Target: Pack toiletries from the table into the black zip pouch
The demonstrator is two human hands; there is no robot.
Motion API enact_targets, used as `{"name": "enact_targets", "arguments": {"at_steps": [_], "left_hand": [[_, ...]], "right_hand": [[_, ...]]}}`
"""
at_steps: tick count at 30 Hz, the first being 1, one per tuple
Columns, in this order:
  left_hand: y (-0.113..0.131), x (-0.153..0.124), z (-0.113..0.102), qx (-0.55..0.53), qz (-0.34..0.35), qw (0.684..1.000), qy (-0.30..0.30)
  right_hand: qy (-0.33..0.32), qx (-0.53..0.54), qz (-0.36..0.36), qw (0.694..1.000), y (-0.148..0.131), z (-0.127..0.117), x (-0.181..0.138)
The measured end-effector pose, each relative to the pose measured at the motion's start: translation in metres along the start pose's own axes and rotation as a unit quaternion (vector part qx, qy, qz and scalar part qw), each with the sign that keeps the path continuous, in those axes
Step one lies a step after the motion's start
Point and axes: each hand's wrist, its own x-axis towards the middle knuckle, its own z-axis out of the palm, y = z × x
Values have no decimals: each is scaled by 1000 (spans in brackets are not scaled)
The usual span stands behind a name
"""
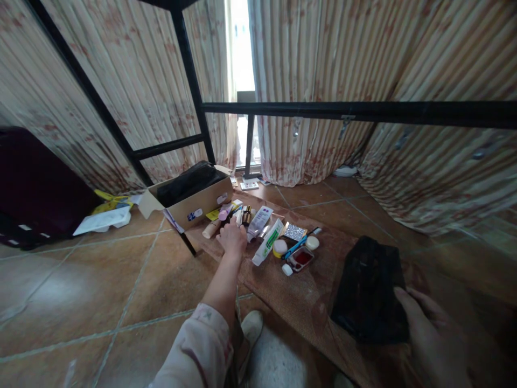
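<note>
My left hand (232, 237) reaches forward to a row of small cosmetics on a brown mat (283, 291); its fingers curl over a small dark bottle (246, 214), and whether they grip anything is hidden. Beside it lie a white tube (259, 221), a green-and-white tube (268, 242), a glittery compact (294, 232), a blue pen (297, 246), a red palette (302, 259) and small round jars (279, 247). My right hand (430, 334) rests at the lower right with fingers closed on the edge of a black mesh bag (369, 288).
A cardboard box (189, 199) holding something black stands behind the cosmetics. Black metal frame bars (363, 111) cross above. Patterned curtains (323, 81) hang at the back. A dark suitcase (36, 188) and a white wrapper (103, 220) lie left on the tiled floor (100, 280).
</note>
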Motion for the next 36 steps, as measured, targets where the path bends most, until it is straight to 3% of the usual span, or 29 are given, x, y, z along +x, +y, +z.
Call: {"name": "enact_targets", "arguments": {"at_steps": [8, 12, 13, 15, 16, 18, 20, 21, 23, 26, 29, 32, 36], "left_hand": [[6, -11, -13, -58, 3, 995, 84], [16, -19, -15, -251, 16, 966, 58], [21, -23, -14, -329, 12, 944, 29], [31, -33, -10, -497, -8, 866, -63], [37, -41, -8, -573, -34, 809, -124], [48, -58, -4, -690, -92, 665, -270], [57, -76, -2, -734, -133, 537, -396], [61, -85, -1, -742, -136, 492, -435], [68, -101, -2, -744, -115, 433, -495], [75, -118, -4, -726, -49, 380, -571], [81, -128, -4, -686, 24, 351, -636], [86, -135, -2, -651, 68, 348, -671], [92, -140, 0, -628, 94, 367, -680]], "right_hand": [[-17, 7, 2, 1000, -9, -1, -7], [-12, 0, 9, 1000, -11, 1, -7], [-13, -2, 7, 1000, -11, 1, -7], [-12, -2, 5, 1000, -12, 2, -7], [-7, 3, 8, 1000, -12, 2, -7], [0, 16, 7, 1000, -9, 3, -7], [-1, 25, -7, 1000, -4, 4, -5], [-2, 32, -19, 999, 0, 4, -3], [-11, 47, -44, 998, 10, 6, 2], [-14, 57, -75, 995, 24, 9, 11], [-4, 76, -95, 993, 32, 11, 18], [-7, 75, -122, 990, 36, 12, 21], [-10, 82, -132, 988, 40, 12, 24]]}}
